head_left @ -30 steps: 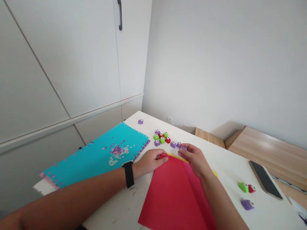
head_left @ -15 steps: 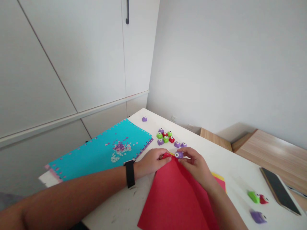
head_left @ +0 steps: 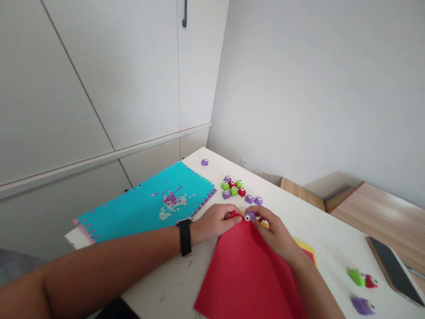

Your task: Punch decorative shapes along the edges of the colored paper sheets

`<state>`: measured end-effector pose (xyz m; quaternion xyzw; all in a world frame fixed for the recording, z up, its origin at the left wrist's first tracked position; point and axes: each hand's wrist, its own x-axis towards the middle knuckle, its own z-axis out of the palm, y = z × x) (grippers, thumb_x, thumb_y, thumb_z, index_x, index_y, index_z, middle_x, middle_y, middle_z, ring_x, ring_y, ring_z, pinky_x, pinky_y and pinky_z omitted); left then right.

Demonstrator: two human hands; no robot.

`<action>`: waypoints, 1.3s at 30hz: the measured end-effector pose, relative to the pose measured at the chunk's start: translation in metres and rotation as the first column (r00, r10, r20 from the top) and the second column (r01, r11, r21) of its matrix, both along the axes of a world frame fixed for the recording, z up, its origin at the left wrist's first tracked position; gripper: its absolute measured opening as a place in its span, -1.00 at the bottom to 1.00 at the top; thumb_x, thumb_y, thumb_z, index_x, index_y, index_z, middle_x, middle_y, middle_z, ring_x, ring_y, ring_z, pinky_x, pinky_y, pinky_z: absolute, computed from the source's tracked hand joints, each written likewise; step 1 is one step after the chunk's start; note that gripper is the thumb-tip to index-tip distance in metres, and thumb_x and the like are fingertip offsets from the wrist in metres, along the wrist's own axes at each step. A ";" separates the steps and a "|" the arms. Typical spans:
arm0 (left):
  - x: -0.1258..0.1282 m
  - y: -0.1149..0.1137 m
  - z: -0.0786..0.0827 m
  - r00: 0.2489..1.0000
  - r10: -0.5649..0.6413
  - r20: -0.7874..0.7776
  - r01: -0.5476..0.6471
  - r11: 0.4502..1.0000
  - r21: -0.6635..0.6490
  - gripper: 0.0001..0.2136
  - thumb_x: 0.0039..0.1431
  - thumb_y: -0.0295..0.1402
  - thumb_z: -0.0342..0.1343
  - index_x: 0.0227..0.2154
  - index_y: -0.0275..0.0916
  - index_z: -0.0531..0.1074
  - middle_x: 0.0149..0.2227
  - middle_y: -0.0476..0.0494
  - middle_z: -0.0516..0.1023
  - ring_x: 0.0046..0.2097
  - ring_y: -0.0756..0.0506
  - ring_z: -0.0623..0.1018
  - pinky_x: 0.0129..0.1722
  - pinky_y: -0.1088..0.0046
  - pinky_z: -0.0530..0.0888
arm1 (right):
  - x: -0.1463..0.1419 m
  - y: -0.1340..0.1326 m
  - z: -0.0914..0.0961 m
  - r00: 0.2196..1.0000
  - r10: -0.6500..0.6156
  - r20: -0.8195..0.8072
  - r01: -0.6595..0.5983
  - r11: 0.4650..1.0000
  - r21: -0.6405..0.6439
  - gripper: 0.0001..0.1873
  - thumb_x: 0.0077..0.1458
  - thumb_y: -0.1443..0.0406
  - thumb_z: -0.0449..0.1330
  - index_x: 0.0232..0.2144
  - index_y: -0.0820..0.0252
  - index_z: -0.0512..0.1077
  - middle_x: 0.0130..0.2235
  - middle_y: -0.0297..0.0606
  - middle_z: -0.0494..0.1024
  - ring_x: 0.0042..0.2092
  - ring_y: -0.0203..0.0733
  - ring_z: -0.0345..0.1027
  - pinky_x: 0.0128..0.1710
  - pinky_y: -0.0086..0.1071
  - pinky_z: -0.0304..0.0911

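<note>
My left hand [head_left: 215, 222] pinches a small red craft punch [head_left: 234, 215] at the top corner of a red paper sheet [head_left: 245, 270], and the punch is partly hidden by my fingers. Just beside it, my right hand [head_left: 274, 232] grips a small purple punch [head_left: 249, 215] with a white eye-like dot. The two hands nearly touch. A yellow paper sheet [head_left: 305, 250] lies beneath the red one. A tight group of purple, green and red punches [head_left: 233, 188] stands just beyond my hands on the white table [head_left: 159, 283].
A teal sheet [head_left: 149, 206] with punched edges and scattered paper bits lies left. A lone purple punch [head_left: 205, 162] sits at the far corner. Green, red and purple punches [head_left: 360, 288] and a phone [head_left: 395, 270] lie right. A wooden surface [head_left: 381, 217] lies beyond.
The purple punch has moved from the group into my right hand and onto the red paper's corner. My hands have drawn closer together, and the view has shifted.
</note>
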<state>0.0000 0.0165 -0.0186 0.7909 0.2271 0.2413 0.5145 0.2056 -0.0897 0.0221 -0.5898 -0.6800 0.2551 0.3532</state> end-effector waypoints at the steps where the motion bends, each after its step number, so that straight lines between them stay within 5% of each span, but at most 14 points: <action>1: 0.000 0.000 0.000 1.000 0.000 0.001 0.000 1.000 0.000 -0.66 0.32 -0.07 0.09 -0.18 -0.26 0.57 -0.41 -0.02 0.51 -0.41 -0.01 0.40 -0.42 0.51 0.26 | -0.002 -0.001 0.001 1.000 -0.004 -0.021 0.004 1.000 -0.020 -0.71 0.30 0.25 0.12 0.04 0.03 0.45 0.01 -0.23 0.56 -0.03 -0.08 0.45 0.01 -0.21 0.34; 13: -0.001 -0.001 0.002 1.000 0.009 -0.002 -0.009 1.000 0.000 -0.62 0.32 -0.03 0.08 -0.25 -0.28 0.56 -0.45 -0.03 0.49 -0.43 -0.03 0.41 -0.45 0.49 0.27 | -0.001 -0.003 0.001 0.987 -0.124 -0.099 0.115 0.990 -0.085 -0.57 0.20 0.17 0.27 0.10 0.06 0.40 -0.02 -0.20 0.57 -0.10 -0.07 0.49 -0.02 -0.18 0.40; 19: -0.001 -0.002 0.003 1.000 0.009 0.027 -0.009 1.000 -0.002 -0.60 0.31 -0.01 0.07 -0.22 -0.27 0.59 -0.39 -0.08 0.57 -0.37 -0.07 0.46 -0.37 0.47 0.34 | 0.000 -0.007 0.011 0.999 -0.032 0.039 0.032 0.999 0.011 -0.64 0.24 0.24 0.22 0.09 -0.01 0.46 0.05 -0.22 0.54 0.02 -0.05 0.42 0.03 -0.19 0.34; 39: -0.002 -0.002 0.006 1.000 0.007 -0.008 -0.006 0.997 0.071 -0.64 0.35 -0.06 0.05 -0.23 -0.27 0.57 -0.43 -0.04 0.54 -0.42 -0.03 0.43 -0.45 0.49 0.25 | 0.001 -0.007 0.017 0.997 0.019 0.070 -0.020 1.000 0.015 -0.58 0.27 0.22 0.18 0.17 -0.09 0.42 0.07 -0.21 0.52 0.08 0.00 0.38 0.11 -0.12 0.29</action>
